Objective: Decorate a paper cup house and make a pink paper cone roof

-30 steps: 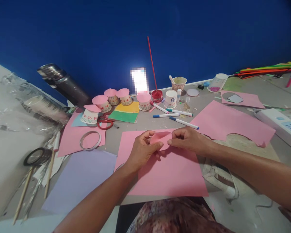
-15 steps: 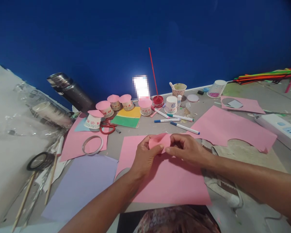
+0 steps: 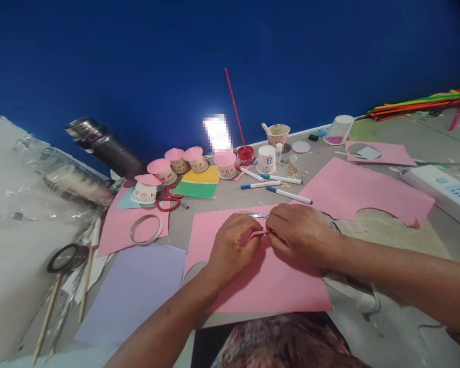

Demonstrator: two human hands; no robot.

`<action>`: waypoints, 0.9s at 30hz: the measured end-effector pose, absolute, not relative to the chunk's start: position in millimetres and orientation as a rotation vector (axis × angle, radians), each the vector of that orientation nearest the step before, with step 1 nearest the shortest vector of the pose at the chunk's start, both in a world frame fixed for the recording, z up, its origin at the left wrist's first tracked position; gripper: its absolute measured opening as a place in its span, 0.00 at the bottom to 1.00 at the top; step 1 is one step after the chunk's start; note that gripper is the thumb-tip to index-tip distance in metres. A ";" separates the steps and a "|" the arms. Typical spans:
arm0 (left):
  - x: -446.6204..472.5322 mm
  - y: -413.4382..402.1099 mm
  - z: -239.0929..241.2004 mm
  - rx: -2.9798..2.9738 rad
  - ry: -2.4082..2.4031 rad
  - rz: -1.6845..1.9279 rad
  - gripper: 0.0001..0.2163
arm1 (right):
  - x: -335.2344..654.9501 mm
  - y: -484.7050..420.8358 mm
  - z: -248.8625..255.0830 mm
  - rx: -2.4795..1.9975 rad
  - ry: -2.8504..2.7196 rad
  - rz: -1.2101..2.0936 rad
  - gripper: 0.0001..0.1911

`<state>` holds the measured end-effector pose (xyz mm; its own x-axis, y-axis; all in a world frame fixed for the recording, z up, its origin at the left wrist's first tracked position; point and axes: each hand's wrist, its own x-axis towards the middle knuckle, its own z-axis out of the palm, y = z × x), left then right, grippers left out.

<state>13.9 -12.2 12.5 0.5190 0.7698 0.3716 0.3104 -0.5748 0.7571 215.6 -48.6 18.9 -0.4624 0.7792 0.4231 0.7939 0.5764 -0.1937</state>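
Observation:
Between my hands is a small pink paper piece (image 3: 257, 233), seen nearly edge-on and mostly covered by fingers. My left hand (image 3: 235, 245) pinches its left side, and my right hand (image 3: 301, 230) grips the right side with curled fingers. Both hands are over a large pink paper sheet (image 3: 276, 286) with a curved cut-out at its left edge. Just behind the fingers shows the metal blade of scissors (image 3: 255, 214), its handles hidden. Several decorated paper cups, such as one cup (image 3: 144, 193), stand upside down at back left under pink paper tops.
Several markers (image 3: 289, 195) lie beyond the hands, near an undecorated-topped white cup (image 3: 267, 159) and a red paint jar (image 3: 246, 155). Purple paper (image 3: 138, 291), a tape roll (image 3: 146, 229) and red-handled scissors (image 3: 168, 202) are left. A power strip (image 3: 444, 189) sits right.
The pink paper piece has gone from facing me to nearly edge-on between my fingers. My right hand has closed further around it, and the scissors blade behind it now shows.

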 end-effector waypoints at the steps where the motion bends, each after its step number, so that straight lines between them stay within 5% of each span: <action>1: 14.3 -12.5 14.3 2.031 0.914 0.949 0.07 | 215.2 -48.1 18.8 -1.268 -2.285 0.014 0.09; 8: 15.4 -10.0 20.1 1.231 1.053 0.886 0.07 | 211.9 -39.9 15.8 -1.458 -1.837 0.768 0.10; 27: 10.9 -3.3 9.0 1.129 1.070 0.776 0.12 | 216.3 -33.2 23.5 -1.437 -1.697 1.106 0.08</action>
